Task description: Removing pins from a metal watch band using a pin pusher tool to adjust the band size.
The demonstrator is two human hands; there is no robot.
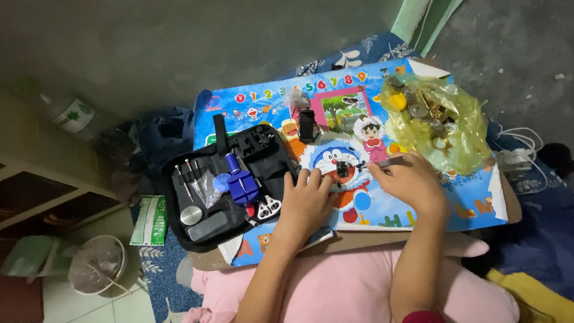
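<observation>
Head view, my log: left hand [308, 194] flat, fingertips pinning one small black watch part [342, 169] on cartoon board [418, 203], steadying it. Right hand [409, 179] pinches one thin metal tool [388, 162], tip toward part. Outward: one open black tool case [224, 182] left; one yellow bag [433, 116] of metal bits behind.

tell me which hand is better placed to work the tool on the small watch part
Right. The right hand grips a thin metal tool pointing toward the small black watch part; the left hand rests beside it.
</observation>
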